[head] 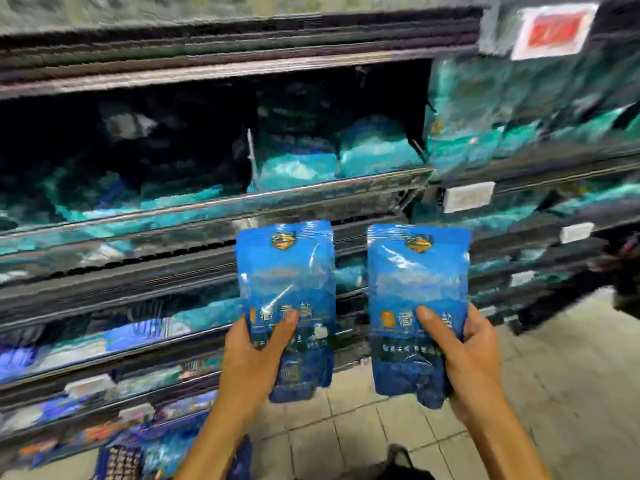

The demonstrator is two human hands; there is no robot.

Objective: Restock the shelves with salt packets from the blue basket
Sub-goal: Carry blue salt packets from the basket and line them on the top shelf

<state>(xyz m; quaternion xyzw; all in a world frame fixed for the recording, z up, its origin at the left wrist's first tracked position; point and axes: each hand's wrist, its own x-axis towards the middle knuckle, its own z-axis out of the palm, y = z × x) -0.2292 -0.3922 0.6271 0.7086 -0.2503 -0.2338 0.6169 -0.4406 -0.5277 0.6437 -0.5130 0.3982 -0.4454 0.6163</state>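
Observation:
My left hand (pixel 254 362) grips the lower part of a blue salt packet (pixel 287 271), thumb across its front. My right hand (pixel 467 355) grips a second blue salt packet (pixel 417 282) the same way. Both packets stand upright, side by side, in front of the dark shelves (pixel 214 199). More than one packet may be stacked in each hand; I cannot tell. The blue basket (pixel 117 462) shows at the bottom left on the floor, with packets inside. The shelves behind are blurred.
Teal and blue packets (pixel 374 150) lie on the upper shelf behind a metal rail. Lower shelves (pixel 104 341) hold more blurred blue goods. White price tags (pixel 469 196) hang on the right-hand rack. A tiled floor (pixel 519 393) lies below right. A dark bag strap (pixel 398 455) shows at the bottom.

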